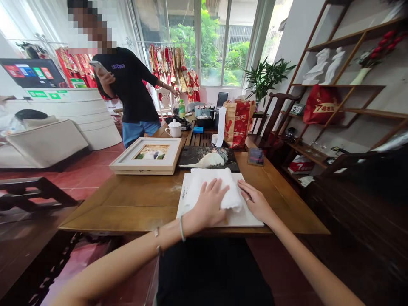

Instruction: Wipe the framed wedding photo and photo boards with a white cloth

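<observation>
Two bare hands are placed at a white board (188, 212) lying along the near edge of a wooden table (134, 212). The left hand (210, 202) rests palm down on a white cloth (230, 179), fingers spread wide; the cloth lies on the board. The right hand (258, 206) touches the board's right side, fingers close together; whether they grip it cannot be told. Just beyond lies a black panel (210, 160) with a white bird design; a framed photograph (150, 154) lies left of it. A person (130, 85) stands farther off, holding a phone (99, 70).
</observation>
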{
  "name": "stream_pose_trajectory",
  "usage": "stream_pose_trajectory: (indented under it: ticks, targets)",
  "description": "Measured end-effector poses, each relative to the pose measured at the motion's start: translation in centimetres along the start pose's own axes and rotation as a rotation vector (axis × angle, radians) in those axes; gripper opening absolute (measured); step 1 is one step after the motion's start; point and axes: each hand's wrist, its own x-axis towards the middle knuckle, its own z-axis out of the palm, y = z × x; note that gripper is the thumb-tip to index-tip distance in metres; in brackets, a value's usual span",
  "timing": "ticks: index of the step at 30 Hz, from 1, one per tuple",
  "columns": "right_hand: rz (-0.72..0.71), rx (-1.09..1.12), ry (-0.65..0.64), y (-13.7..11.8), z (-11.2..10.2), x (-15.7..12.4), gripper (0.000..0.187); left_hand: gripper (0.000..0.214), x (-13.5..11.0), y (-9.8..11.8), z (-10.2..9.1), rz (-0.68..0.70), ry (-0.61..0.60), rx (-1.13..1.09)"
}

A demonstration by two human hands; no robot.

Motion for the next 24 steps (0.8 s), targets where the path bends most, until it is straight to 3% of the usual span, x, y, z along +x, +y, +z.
stream_pose_trajectory:
  ticks: [6,9,12,19,24]
  targets:
    - [-0.005,-0.018,-0.008,-0.1,0.1,-0.2,0.038,0.086,-7.7,3.3,0.6,0.132,-0.074,-0.020]
    - [-0.009,-0.008,-0.002,-0.3,0.4,-0.2,0.037,0.088,-8.8,3.5,0.5,0.138,-0.100,-0.017]
    - [0.001,0.003,0.002,-0.5,0.5,-0.2,0.037,0.079,-7.0,2.3,-0.1,0.094,-0.090,-0.025]
    - [0.000,-0.011,-0.010,-0.1,0.5,-0.2,0.039,0.050,0.9,-1.5,-0.8,0.022,0.060,0.073]
    - [0.017,-0.005,0.003,0.2,0.5,-0.3,0.038,0.048,2.8,-2.6,-0.2,-0.019,0.071,0.100]
